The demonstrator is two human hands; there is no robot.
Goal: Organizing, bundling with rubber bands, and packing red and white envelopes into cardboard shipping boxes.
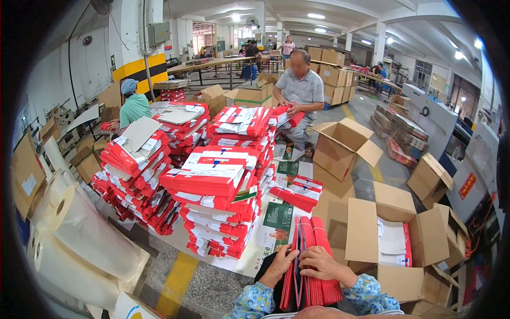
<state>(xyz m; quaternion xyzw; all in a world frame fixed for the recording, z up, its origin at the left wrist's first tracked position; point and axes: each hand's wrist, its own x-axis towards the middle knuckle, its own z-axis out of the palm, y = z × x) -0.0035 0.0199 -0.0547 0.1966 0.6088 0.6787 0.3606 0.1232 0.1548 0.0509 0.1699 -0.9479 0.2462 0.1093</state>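
Under the curled left hand point(280, 267) and right hand point(321, 262), pinch unclear, folded red cartons point(323, 290) are standing edgewise, apparently being parted; the next move is probably calling for light touch.

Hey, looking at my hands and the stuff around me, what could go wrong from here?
The red packets at your left hand and right hand are parted by a gap, so some might slip loose or bend. The tall front stack is layered unevenly, so a bump could topple it. The open box on the right has flaps spread out close to your right sleeve, which might snag on one.
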